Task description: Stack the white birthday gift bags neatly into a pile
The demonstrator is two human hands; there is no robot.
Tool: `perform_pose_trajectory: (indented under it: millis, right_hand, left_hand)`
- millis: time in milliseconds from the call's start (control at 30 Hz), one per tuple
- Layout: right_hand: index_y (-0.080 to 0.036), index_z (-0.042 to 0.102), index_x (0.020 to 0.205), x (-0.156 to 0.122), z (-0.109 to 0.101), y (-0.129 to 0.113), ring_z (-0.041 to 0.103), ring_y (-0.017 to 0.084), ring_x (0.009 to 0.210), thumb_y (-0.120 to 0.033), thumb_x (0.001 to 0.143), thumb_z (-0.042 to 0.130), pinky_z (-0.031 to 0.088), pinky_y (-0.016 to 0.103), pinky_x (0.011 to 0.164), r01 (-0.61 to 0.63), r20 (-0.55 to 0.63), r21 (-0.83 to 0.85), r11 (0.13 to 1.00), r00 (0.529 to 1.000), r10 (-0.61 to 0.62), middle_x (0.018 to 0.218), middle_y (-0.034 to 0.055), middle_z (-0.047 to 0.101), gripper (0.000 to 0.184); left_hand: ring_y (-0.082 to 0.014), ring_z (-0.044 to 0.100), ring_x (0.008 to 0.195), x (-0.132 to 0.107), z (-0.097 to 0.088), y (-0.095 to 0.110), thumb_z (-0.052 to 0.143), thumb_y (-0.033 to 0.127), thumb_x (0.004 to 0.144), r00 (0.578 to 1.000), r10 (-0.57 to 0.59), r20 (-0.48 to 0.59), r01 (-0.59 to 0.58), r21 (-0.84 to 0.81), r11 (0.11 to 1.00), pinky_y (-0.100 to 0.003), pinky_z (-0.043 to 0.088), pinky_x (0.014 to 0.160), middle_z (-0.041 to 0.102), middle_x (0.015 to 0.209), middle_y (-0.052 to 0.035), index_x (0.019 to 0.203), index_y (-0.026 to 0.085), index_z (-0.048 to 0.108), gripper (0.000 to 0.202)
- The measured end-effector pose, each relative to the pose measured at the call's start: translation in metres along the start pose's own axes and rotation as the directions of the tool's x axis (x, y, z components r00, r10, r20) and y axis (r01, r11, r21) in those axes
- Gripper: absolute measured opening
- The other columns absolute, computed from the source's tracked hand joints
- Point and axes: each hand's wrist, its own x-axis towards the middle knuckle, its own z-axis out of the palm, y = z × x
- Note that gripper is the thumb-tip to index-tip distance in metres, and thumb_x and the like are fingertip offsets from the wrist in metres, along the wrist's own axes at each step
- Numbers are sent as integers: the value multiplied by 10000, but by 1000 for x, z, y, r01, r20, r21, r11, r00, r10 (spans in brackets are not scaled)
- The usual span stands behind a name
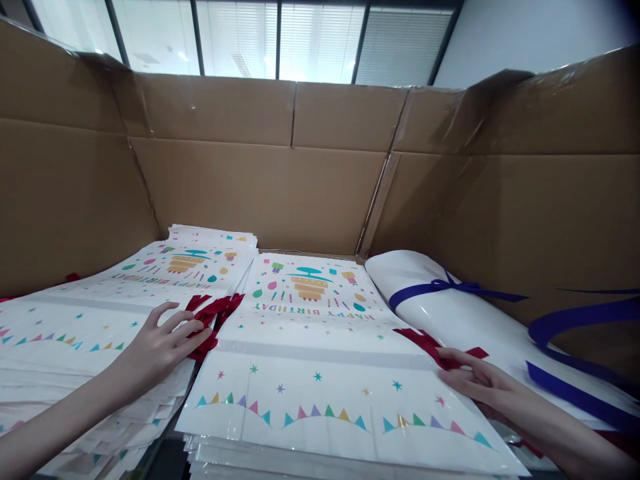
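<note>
Cardboard box point(260, 193): brown, tall creased sides, clear tape glinting along the upper right edge. White bundle point(400, 267): smooth, rounded, lying in the right of the box, tied with a blue ribbon point(415, 291) in a bow. Windows point(320, 47): behind the box, dark frames, pale blinds. Wall point(530, 40): pale, plain, upper right.

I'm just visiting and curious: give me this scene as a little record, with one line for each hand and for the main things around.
Left hand: on the red ribbons between two stacks; hand, grip unclear
Right hand: at the right stack's side, fingers touching a red ribbon; hand
Left stack: white, colourful print
Right stack: "HAPPY BIRTHDAY", upside down in this view
Far right: white bundle, blue ribbon
Behind: cardboard
</note>
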Motion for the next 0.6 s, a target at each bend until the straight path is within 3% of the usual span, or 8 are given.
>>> perform_pose_trajectory:
  millis: [267, 600]
  right_hand:
    - [-235, 555, 1249, -7, -5, -10, 615, 305, 1111, -658, 632, 722, 570, 299, 797, -75, 8, -30, 997, 997, 76, 1125, 108, 674, 767]
    - [-208, 525, 1293, -7, -10, -10, 588, 335, 1156, -670, 629, 719, 571, 348, 818, -66, 36, -29, 997, 997, 67, 1111, 123, 686, 832]
  left_hand:
    - [-230, 583, 1011, -10, 6, -5, 375, -32, 919, 999, -4, 42, 6, -31, 1000, -494, 289, 1052, 684, 1074, -16, 1168, 250, 617, 447]
    - [-199, 602, 1006, -15, 13, -8, 364, -6, 932, 1000, -28, -8, 27, -72, 997, -470, 279, 1086, 684, 1087, -6, 1186, 283, 619, 462]
